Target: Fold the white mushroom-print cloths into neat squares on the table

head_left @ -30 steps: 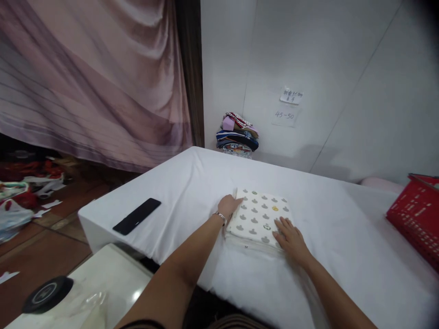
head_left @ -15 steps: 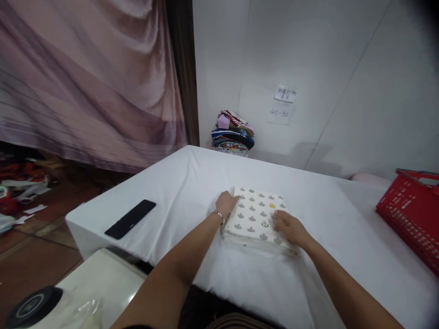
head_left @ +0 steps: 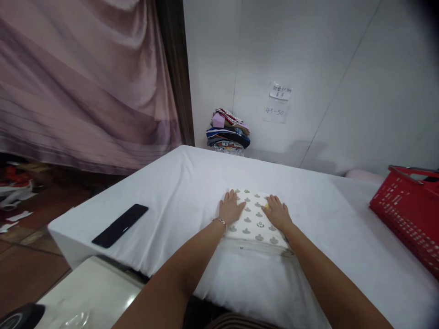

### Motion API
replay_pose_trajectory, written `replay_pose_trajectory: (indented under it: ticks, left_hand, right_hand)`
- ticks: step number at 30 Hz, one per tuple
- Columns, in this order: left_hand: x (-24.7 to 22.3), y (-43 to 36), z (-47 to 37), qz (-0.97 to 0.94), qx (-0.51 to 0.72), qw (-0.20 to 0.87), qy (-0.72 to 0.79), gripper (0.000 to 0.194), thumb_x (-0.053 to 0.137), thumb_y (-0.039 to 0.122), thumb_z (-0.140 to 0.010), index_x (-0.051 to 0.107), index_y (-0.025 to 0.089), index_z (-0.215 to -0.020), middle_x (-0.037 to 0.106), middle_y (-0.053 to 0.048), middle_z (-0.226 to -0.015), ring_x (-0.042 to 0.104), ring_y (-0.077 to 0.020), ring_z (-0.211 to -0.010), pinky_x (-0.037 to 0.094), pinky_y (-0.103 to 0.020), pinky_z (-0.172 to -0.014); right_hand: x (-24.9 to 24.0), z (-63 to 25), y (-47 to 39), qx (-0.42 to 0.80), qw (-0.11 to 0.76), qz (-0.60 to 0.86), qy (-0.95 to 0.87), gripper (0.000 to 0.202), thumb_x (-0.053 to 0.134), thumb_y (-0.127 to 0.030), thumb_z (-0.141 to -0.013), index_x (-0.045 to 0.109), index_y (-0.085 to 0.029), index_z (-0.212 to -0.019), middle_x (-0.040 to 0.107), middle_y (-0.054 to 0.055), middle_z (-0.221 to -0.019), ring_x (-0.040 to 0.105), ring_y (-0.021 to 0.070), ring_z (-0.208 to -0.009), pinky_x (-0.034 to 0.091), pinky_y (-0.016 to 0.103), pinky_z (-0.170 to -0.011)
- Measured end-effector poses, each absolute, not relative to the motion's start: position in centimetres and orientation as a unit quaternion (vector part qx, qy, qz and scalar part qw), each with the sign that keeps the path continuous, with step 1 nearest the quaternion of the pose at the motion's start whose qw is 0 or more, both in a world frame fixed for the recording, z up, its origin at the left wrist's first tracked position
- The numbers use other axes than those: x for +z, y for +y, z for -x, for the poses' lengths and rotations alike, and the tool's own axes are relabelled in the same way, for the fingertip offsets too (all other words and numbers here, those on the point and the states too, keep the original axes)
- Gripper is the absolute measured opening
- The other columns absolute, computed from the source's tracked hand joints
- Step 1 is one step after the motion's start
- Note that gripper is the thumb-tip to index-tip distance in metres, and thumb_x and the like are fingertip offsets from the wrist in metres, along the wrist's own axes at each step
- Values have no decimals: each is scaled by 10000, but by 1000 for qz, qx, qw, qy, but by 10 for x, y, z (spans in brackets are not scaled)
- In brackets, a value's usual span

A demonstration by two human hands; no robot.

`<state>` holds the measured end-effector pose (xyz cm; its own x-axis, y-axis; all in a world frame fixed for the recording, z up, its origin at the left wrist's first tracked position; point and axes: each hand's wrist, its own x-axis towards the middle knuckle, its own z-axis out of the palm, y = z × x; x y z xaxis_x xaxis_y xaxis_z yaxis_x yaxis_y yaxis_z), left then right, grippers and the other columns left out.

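Note:
A folded white cloth printed with grey motifs and a few green and yellow ones lies on the white-covered table in front of me. My left hand rests flat on its left part, fingers spread and pointing away from me. On the right part lies my right hand, also flat with fingers apart. Several layers show along the cloth's near edge. Both palms cover some of the print.
A black phone-like slab lies at the table's left. At the right stands a red plastic basket. Folded clothes are stacked by the wall beyond the far edge. A white surface with a dark round object is at lower left.
My left hand has moved from the cloth's left edge onto its top and spread out. My right hand has slid farther up the cloth and flattened. The view has shifted slightly.

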<state>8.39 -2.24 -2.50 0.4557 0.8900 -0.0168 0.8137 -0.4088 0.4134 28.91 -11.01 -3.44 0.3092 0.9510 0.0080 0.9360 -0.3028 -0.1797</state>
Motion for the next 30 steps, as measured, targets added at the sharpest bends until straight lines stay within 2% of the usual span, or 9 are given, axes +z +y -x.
replay_pose_trajectory:
  ticks: [8, 14, 22, 25, 30]
  left_hand:
    - [-30, -20, -86, -831, 125, 200, 504, 644, 317, 571, -886, 298, 242, -1440, 127, -45, -1574, 88, -285, -1437, 195, -514, -1118]
    - [-32, -20, -85, -830, 132, 201, 503, 643, 332, 577, -881, 293, 259, -1439, 133, -29, -1573, 91, -262, -1439, 183, -481, -1129]
    - [-30, -21, -85, -831, 135, 189, 506, 627, 349, 552, -884, 321, 238, -1427, 158, -45, -1569, 117, -262, -1433, 192, -476, -1127]
    - [-29, -20, -86, -834, 136, 180, 504, 614, 357, 544, -883, 333, 243, -1418, 175, -46, -1565, 136, -265, -1428, 209, -477, -1119]
    - [-26, -20, -84, -839, 136, 172, 498, 591, 369, 528, -885, 356, 243, -1402, 206, -58, -1556, 167, -269, -1420, 238, -456, -1108]
  right_hand:
    - [-23, -291, -108, 64, 86, 809, -578, 617, 272, -519, -935, 322, -169, -1441, 196, 122, -1552, 123, 279, -1428, 165, 557, -1097]
    - [-27, -295, -108, 81, 98, 805, -580, 602, 269, -517, -937, 322, -186, -1438, 184, 111, -1557, 122, 277, -1428, 223, 559, -1075]
    - [-26, -262, -150, 74, 81, 780, -616, 612, 293, -540, -934, 343, -189, -1433, 192, 108, -1556, 111, 276, -1433, 141, 545, -1108]
    - [-25, -253, -161, 81, 71, 770, -629, 572, 288, -523, -944, 360, -220, -1424, 205, 83, -1556, 121, 262, -1433, 132, 536, -1113]
    - [-12, -243, -172, 84, 79, 769, -629, 567, 298, -526, -942, 383, -221, -1413, 219, 90, -1551, 128, 290, -1430, 136, 549, -1104]
